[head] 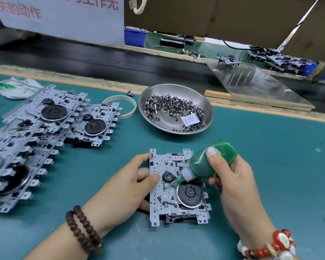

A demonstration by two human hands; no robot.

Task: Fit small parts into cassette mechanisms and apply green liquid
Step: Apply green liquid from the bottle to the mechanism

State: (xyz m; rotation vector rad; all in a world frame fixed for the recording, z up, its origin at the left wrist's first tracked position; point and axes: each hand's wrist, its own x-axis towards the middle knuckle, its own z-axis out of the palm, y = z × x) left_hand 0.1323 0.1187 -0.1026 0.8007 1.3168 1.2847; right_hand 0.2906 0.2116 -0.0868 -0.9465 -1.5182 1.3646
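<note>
A metal cassette mechanism (158,201) lies flat on the teal mat in front of me, its black flywheel at the lower right. My left hand (128,184) grips its left edge, the thumb resting on the plate. My right hand (233,184) holds a green squeeze bottle (208,160) tilted down to the left. Its thin green nozzle tip touches the plate just left of the flywheel, below a small black pulley.
A steel bowl (204,102) of several small dark metal parts stands behind the mechanism. Stacked cassette mechanisms (45,128) fill the left of the mat. A tape ring (120,106) lies beside the bowl. A black conveyor belt (101,59) runs along the back.
</note>
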